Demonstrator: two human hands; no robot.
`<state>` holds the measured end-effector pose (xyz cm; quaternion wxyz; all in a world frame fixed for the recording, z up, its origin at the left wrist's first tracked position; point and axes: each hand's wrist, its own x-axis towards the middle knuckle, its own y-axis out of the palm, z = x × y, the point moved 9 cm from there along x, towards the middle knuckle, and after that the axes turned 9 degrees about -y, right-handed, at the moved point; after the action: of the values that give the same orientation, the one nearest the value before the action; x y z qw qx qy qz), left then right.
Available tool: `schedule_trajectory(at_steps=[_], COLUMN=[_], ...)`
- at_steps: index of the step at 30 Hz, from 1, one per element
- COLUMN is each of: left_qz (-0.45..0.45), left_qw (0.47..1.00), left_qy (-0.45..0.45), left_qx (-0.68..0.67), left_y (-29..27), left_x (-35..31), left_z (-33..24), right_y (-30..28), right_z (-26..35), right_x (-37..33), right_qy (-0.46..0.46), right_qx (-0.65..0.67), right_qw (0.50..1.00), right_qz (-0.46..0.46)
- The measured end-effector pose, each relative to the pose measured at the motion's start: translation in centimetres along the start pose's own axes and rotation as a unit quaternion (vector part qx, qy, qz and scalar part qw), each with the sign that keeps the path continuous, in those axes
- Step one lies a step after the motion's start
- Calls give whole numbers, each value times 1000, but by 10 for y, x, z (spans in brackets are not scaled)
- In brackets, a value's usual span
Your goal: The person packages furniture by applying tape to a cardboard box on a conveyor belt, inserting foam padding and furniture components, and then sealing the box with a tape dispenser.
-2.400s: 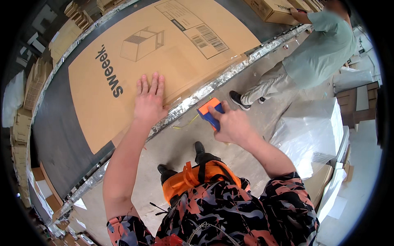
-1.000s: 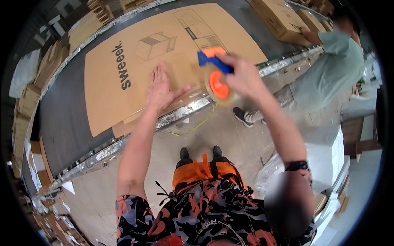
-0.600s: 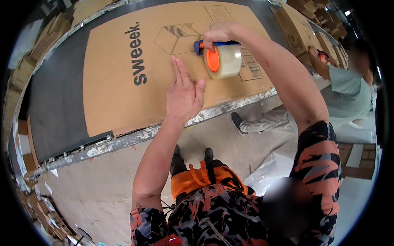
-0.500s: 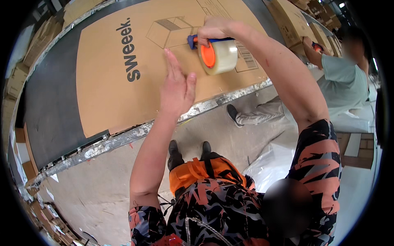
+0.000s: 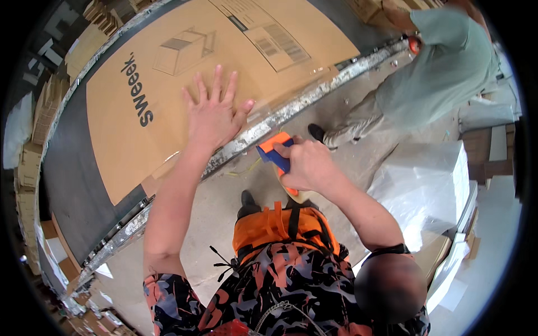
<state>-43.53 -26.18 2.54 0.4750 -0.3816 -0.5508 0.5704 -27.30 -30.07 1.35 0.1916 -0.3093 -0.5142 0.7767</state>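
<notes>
Two bare hands by the near edge of a big flat cardboard box (image 5: 162,106), one spread out, one closed round a tool. Left hand (image 5: 213,115) palm down on the box top, fingers splayed wide and nearly straight, thumb off to the right; gripping nothing, only touching cardboard, between a printed drawing (image 5: 185,50) and the long edge beside the worn metal rail (image 5: 269,126). Right hand (image 5: 311,163) off the box, on the near side of the rail, clenched around a blue and orange tape dispenser (image 5: 279,159), with no gap to see between skin and handle. One digit stretched forward onto the dispenser; thumb or finger, cannot tell. Pale roll (image 5: 303,197) partly in view under that hand. Dispenser above the concrete floor (image 5: 196,241), just beside the rail; touching it or not, cannot tell. Box flat on a black belt (image 5: 73,179), printed face up, with a label (image 5: 277,47) up and to the right of the left hand. Below the right hand, an orange bag (image 5: 286,232) at the waist. Farther right, well apart, a block in clear plastic (image 5: 423,173) and, above it, a co-worker in a pale green shirt (image 5: 434,73), one arm stretched toward another box (image 5: 364,8); grip too blurred to tell.
</notes>
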Motion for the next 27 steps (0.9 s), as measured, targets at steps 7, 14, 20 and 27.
schedule_trajectory(at_steps=[7, 14, 20, 27], left_qz=[-175, -98, -66, 42], left_qw=[855, 719, 669, 867], left_qy=[414, 481, 457, 336], left_qx=[258, 492, 583, 365], left_y=[30, 54, 95, 109], left_x=[-34, -40, -41, -52], left_z=[-74, -90, -104, -101], right_y=[24, 29, 67, 61], right_z=[-7, 8, 30, -84], right_x=[36, 57, 20, -116], right_qy=[-28, -95, -184, -3], right_qx=[51, 23, -15, 54], right_qw=[996, 992, 983, 998], right_qz=[-60, -75, -18, 37])
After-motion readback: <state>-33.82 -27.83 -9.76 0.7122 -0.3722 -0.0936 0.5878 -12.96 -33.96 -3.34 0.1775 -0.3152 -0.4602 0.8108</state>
